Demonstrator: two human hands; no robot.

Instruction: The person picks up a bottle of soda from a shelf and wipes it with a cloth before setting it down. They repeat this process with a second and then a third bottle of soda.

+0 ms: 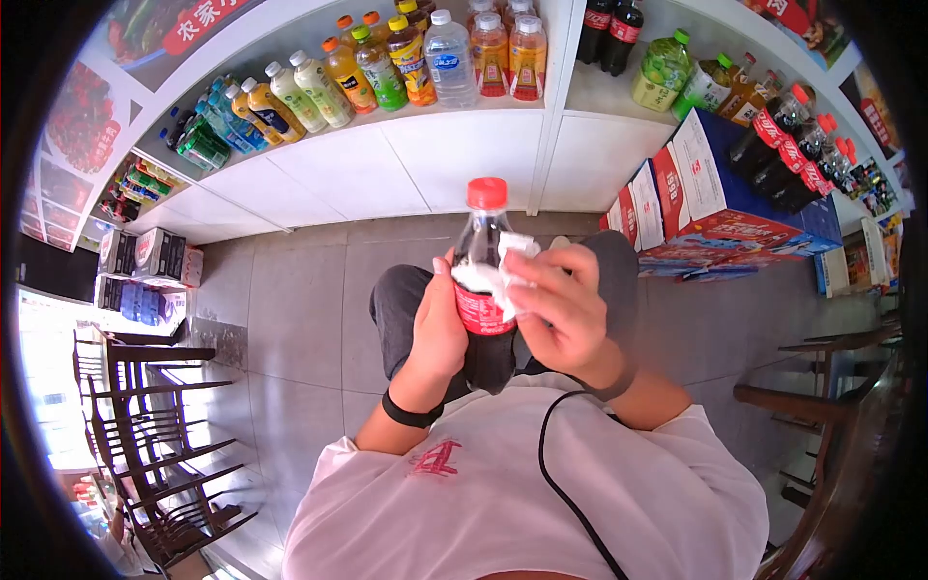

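Note:
A cola bottle [485,304] with a red cap and red label stands upright in front of my chest, dark liquid in its lower part. My left hand [440,324] is wrapped round the bottle's left side, a black band on that wrist. On the other side, my right hand [563,304] pinches a crumpled white tissue [514,253] and presses it against the bottle's shoulder and label. The bottle's back is hidden, and part of its right side lies behind the tissue and fingers.
Ahead runs a white shelf [338,174] lined with several drink bottles. Blue and red cartons [735,217] at right carry several cola bottles [778,145]. Dark wooden chairs [155,425] stand at left, more wooden furniture [822,396] at right. Grey tiles [295,319] cover the floor.

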